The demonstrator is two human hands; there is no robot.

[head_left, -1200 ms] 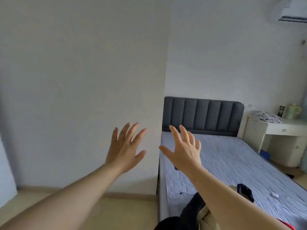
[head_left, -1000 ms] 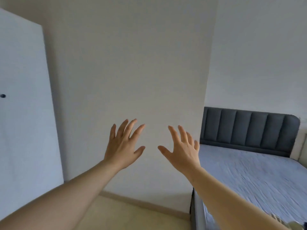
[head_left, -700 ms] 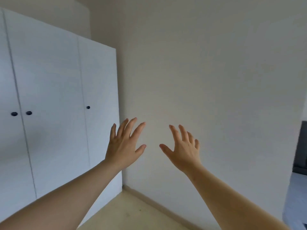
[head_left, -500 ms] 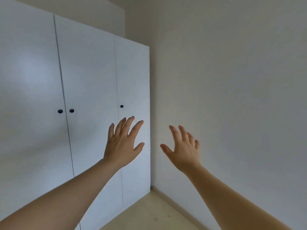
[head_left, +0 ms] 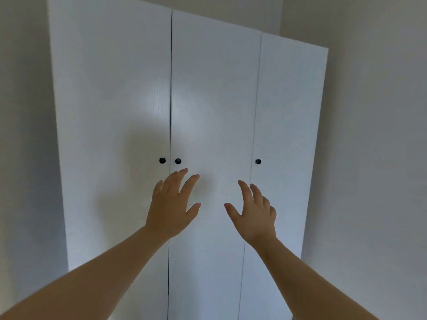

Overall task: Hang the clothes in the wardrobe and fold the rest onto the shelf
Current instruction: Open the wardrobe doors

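**Wardrobe** (head_left: 215, 88): recorded dead ahead, filling the middle of the view. It is white, with three doors, all shut.
- The left door (head_left: 111, 116) and the middle door (head_left: 215, 125) meet at a dark seam, with a knob on either side of it (head_left: 162, 160) (head_left: 178, 161).
- The right door (head_left: 286, 135) carries a single knob (head_left: 258, 161) at its left edge.
- The rail and shelf are hidden behind the doors.
- No clothes are in view.

**Left hand** (head_left: 171, 206): raised before the seam, fingers straight and spread, nothing held. The fingertips are just below the pair of knobs. Whether the door is touched cannot be told.

**Right hand** (head_left: 253, 215): raised before the middle door, fingers spread and a little bent, nothing held.

**Surroundings:** a bare pale wall (head_left: 374, 146) is noted to the right of the wardrobe.

**Change:**
- Just over a second ago a bed was in view, with a heap of dark and tan garments at its near end.
- The view has since been swung leftward across the blank wall until the wardrobe was squared up.
- The hands have been kept up, open and empty throughout.

**Reading:**
- This is judged to be the approach.
- Nothing has been hung or folded.
- The doors must be opened first, and the paired knobs are the likeliest first hold.
- The garments were left on the bed, so a trip back is expected.
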